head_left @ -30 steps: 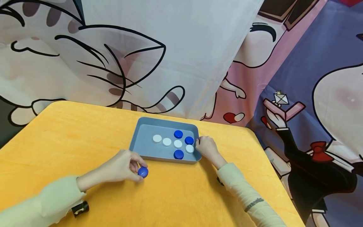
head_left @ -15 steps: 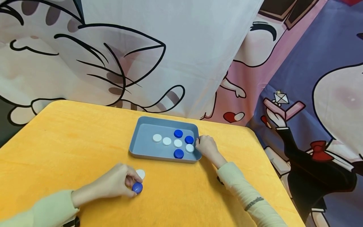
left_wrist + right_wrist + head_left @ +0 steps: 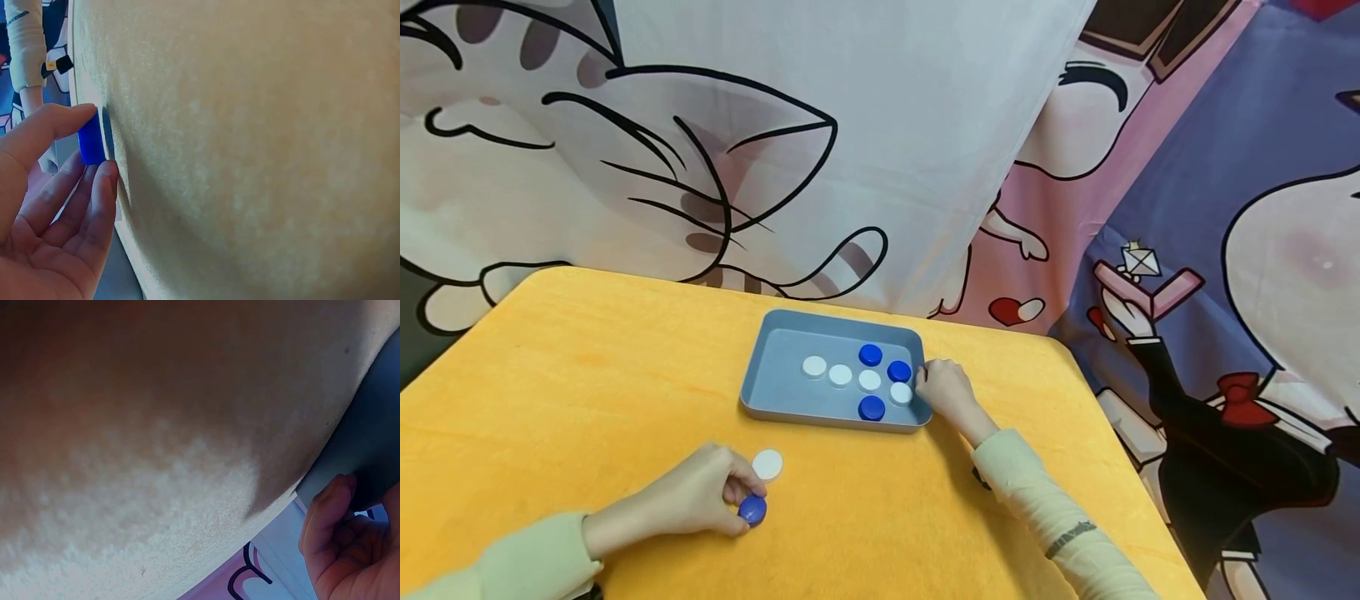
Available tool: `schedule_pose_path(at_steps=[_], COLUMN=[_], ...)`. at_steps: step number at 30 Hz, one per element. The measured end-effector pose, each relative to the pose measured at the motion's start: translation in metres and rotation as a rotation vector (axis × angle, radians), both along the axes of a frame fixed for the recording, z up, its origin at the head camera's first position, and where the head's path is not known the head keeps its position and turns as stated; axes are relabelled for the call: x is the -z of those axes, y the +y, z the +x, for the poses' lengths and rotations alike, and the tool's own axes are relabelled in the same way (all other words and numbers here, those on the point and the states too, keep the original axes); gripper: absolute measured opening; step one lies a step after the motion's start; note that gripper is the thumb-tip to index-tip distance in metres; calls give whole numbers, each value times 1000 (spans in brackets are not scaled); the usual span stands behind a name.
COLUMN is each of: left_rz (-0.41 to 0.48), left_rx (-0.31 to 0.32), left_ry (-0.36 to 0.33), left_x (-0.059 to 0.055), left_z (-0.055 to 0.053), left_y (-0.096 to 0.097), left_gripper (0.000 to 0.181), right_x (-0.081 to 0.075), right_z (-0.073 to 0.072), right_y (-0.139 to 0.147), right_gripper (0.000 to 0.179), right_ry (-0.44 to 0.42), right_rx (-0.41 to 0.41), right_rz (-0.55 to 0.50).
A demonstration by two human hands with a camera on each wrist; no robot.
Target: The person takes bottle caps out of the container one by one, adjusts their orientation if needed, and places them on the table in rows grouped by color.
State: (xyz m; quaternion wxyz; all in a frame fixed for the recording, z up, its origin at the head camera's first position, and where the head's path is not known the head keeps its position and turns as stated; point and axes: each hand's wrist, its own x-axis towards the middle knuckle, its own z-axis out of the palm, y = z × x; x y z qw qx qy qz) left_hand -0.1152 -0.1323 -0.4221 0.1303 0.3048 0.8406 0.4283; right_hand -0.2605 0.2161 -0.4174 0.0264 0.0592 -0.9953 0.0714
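Note:
My left hand (image 3: 703,492) pinches a small round blue disc (image 3: 752,510) between thumb and fingertips. In the left wrist view that disc (image 3: 91,142) is held edge-on, close over the cloth. A white disc (image 3: 767,465) lies on the cloth just beyond the fingertips. My right hand (image 3: 950,392) grips the right edge of a shallow grey-blue tray (image 3: 781,379) with curled fingers; the right wrist view shows the fingers against the tray's wall (image 3: 369,425). Inside the tray, several white discs (image 3: 840,376) form a slanting row, with blue discs (image 3: 871,355) on both sides of it.
A yellow cloth (image 3: 625,358) covers the table, whose far edge lies just behind the tray. Printed cartoon fabric (image 3: 925,125) hangs behind and along the right. Both forearms wear pale sleeves (image 3: 1033,492).
My left hand has drawn back from the tray towards the near left with the blue disc in its fingers. The white disc on the cloth has come into view. My right hand stays put.

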Motion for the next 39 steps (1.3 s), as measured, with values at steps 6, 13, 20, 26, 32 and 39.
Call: schedule_pose_path(at_steps=[6,13,20,26,32,39], left_rz=[-15,-44,-57,-37,-45,-31], left_rx=[-13,-28,-26,-15,-11,17], left_ry=[8,-11,-9,-34,-74,-75], left_x=[1,3,4,2,-6,-21], left_z=[0,1,3,2,1,-5], left_y=[1,1,1,-2,-5,-2], left_gripper=[26,28,30,35,36,29], right_x=[1,1,1,1,1,2], right_z=[-1,0,0,0,0,-1], right_y=[0,1,0,1,1,2], right_gripper=[39,38,39,40,39,39], right_ry=[-1,0,7,12,5,13], right_rx=[-5,-2,-7,-8,-7,-10], right_rz=[-8,-20,-31,-24,-26,-23])
